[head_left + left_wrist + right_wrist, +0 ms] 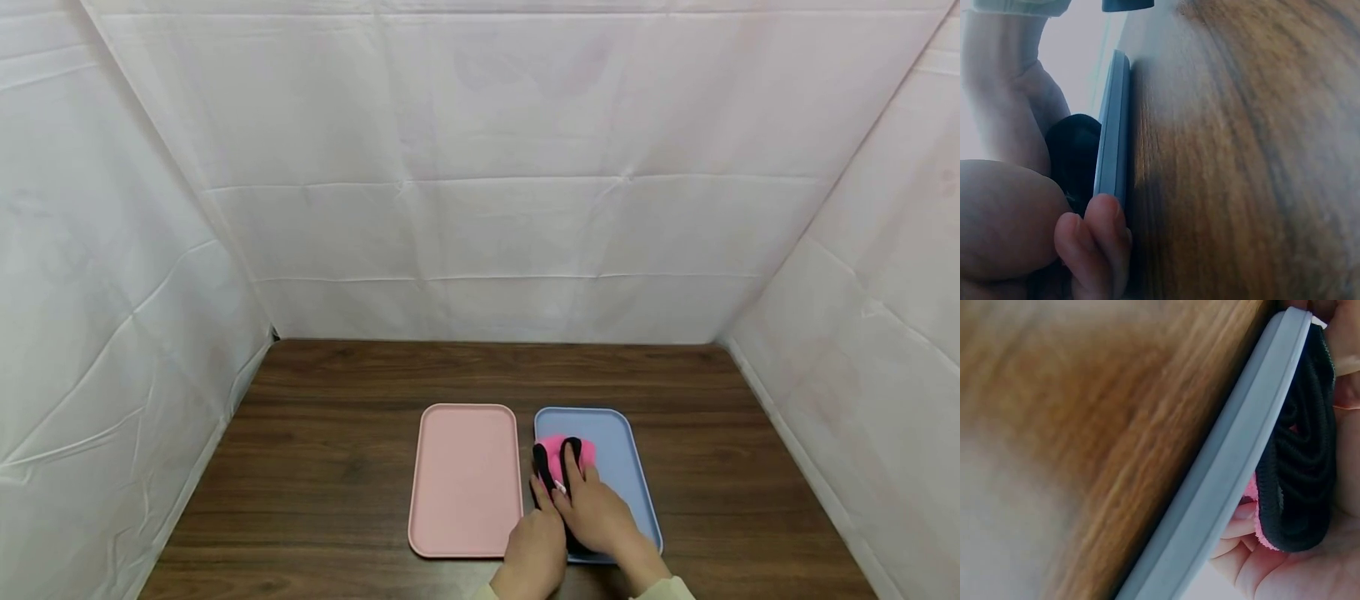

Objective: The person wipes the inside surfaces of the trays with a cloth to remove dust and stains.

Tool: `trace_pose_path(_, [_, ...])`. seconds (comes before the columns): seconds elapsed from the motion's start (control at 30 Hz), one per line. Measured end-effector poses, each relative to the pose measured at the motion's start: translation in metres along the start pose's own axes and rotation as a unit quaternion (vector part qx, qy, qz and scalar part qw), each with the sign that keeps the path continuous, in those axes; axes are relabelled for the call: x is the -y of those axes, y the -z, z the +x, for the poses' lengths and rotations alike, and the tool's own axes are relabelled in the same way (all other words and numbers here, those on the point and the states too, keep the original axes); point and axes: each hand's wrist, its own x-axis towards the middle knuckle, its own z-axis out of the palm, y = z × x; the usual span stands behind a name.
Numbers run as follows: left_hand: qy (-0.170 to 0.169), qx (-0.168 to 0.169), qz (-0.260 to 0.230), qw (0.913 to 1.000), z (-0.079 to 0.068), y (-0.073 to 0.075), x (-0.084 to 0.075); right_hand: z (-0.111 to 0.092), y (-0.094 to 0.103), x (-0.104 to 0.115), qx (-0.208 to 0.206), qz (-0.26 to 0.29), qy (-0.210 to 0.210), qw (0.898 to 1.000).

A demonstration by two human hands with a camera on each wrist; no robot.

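Note:
A bunched pink and black cloth [551, 450] lies on the near left part of the blue tray [626, 467], with a small white patch on it. My right hand [597, 515] holds the cloth from above, its index finger lying along a black band. In the right wrist view, black folds [1297, 469] stack against the palm, with a pink fuzzy edge below. My left hand [537, 546] grips the cloth's left side, beside the tray rim. In the left wrist view, the left fingertips [1100, 225] curl by the tray edge. The cloth's underside is hidden.
Left of the blue tray, a pink tray [465, 483] lies flat, a narrow gap between them. Both rest on a dark wooden table [322, 467]. White fabric walls [510, 233] enclose the table at the back and both sides.

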Motion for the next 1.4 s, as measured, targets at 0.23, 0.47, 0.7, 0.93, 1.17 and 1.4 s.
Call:
trace_pose_path(0.23, [0.008, -0.006, -0.006, 0.9999, 0.001, -0.001, 0.001, -0.005, -0.001, 0.001, -0.002, -0.006, -0.003, 1.000])
trace_pose_path(0.47, [0.006, -0.032, -0.006, 0.9994, 0.000, -0.001, 0.000, -0.008, 0.001, 0.001, -0.002, 0.001, -0.008, 1.000])
trace_pose_path(0.7, [0.012, -0.036, -0.022, 0.9990, 0.000, -0.002, -0.001, -0.010, 0.001, -0.005, -0.004, 0.003, -0.026, 1.000])
trace_pose_path(0.93, [-0.007, -0.044, -0.002, 0.9990, -0.003, -0.004, 0.002, -0.013, 0.003, -0.011, -0.007, 0.002, -0.034, 0.999])
trace_pose_path(1.17, [0.010, -0.022, -0.012, 0.9996, -0.001, -0.002, 0.000, -0.016, 0.008, -0.019, 0.001, 0.000, -0.042, 0.999])
trace_pose_path(1.4, [0.018, -0.014, -0.015, 0.9996, 0.000, -0.001, -0.001, -0.019, 0.011, -0.026, 0.023, -0.001, -0.070, 0.997])
